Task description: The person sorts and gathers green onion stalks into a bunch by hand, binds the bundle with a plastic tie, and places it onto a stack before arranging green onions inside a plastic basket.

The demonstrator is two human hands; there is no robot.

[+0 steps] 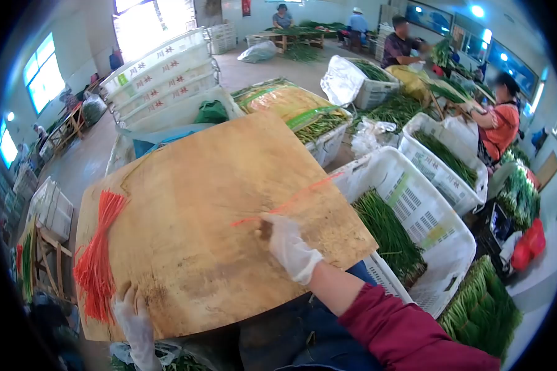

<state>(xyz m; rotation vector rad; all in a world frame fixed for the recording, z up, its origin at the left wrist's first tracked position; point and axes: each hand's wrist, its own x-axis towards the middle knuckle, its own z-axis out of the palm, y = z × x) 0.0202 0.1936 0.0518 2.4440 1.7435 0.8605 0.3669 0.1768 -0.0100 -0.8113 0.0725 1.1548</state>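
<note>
A worn wooden board [198, 204] lies in front of me. My right hand [288, 244], in a thin whitish glove, is over the board's right half. Its fingers are closed at a thin red-orange strip [297, 196], which stretches from the fingertips toward the board's right edge. Part of the grip is hidden by the hand itself. At the near left corner, my left hand [133, 318], also gloved, rests with fingers apart and nothing visible in them. Just beyond its fingertips lies a bundle of red-orange strips [105, 247], gathered at its middle.
To the right, a white crate [436, 235] holds long green stalks [387, 235]. More green bundles [483, 309] lie at the lower right. Stacked white crates [161, 74] stand beyond the board. A person in orange [501, 127] and other people work farther back.
</note>
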